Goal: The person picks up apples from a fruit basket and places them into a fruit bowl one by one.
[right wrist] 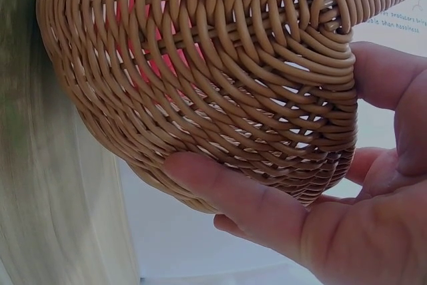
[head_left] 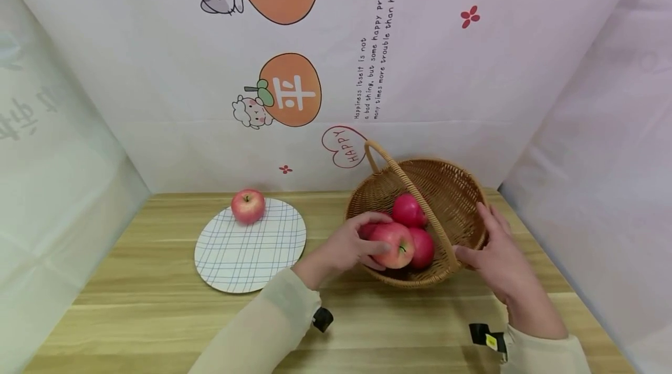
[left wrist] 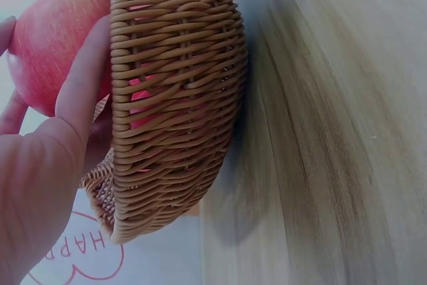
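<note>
Golden-brown wicker forms a round, handled basket [head_left: 451, 193], within whose near-left rim a person's left hand [head_left: 357, 245] grasps a large, rosy, yellow-flecked apple [head_left: 397, 240], its fingers and thumb curled around the fruit. Opposite that grip, the right hand [head_left: 499, 254] pinches the basket's right rim beside the foot of the cane-wrapped handle [head_left: 406, 178], probably to keep the light weave from tipping or sliding. Under and beyond the held apple lie two glossy, deep pinkish-red round fruits, one farther [head_left: 408, 210] and one nearer [head_left: 423, 247]; whether the apple rests its weight on them cannot be told. Well left of the left-hand grip, a second rosy apple [head_left: 248, 206] sits at the far edge of a white, blue-checked round plate [head_left: 252, 257] on a pale wood-grain table [head_left: 157, 315]. Only the head view shows the fruit inside and the apple's stem hollow, turned toward the right hand. The left wrist camera reveals a finger wedged between apple and rim; the right wrist camera catches a finger extended along the outer wall, a bracing touch hidden from above, with red showing through the weave.
</note>
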The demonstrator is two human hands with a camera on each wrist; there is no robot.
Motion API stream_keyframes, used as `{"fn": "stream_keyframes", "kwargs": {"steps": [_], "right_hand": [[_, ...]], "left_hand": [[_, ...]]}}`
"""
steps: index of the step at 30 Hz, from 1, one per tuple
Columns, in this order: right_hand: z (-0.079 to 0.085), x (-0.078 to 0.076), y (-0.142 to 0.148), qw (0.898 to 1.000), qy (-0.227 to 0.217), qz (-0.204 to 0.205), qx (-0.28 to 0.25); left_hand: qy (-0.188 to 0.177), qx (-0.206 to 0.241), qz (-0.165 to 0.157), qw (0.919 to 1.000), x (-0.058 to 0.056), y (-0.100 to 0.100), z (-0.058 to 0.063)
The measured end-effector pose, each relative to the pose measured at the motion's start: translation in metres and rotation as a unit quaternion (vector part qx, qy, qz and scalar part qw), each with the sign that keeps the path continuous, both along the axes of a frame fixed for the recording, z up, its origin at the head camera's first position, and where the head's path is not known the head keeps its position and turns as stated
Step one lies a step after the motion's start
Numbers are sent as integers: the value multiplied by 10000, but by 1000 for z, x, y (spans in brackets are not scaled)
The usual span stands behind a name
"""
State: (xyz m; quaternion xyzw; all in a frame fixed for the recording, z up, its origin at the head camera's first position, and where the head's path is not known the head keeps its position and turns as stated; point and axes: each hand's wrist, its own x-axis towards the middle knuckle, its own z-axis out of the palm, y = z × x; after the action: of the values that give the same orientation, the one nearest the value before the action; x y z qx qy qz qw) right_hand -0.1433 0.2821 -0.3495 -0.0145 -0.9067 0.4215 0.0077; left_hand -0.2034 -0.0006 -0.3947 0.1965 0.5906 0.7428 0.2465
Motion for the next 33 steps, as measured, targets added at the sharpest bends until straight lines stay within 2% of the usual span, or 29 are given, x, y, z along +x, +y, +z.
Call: {"fn": "stream_keyframes", "kwargs": {"steps": [3,6,10,19,29,33], "right_hand": [[0,-1,-1,10000,20,14,-4],[0,-1,-1,10000,54,5,57],[0,-1,0,9999,48,-4,100],[0,-1,-1,10000,23,3,45],[-2,-1,0,10000,20,39,-41],[-1,-1,0,10000,2,17,-93]], "left_hand": [[-76,246,-44,9997,0,-8,1],[-121,276,-11,9995,-1,-17,2],[-216,266,106,9994,1,-31,3],[-350,542,511,9966,2,-66,-4],[-477,705,873,9925,19,-105,-1],[-425,606,1061,9916,24,-125,-3]]}}
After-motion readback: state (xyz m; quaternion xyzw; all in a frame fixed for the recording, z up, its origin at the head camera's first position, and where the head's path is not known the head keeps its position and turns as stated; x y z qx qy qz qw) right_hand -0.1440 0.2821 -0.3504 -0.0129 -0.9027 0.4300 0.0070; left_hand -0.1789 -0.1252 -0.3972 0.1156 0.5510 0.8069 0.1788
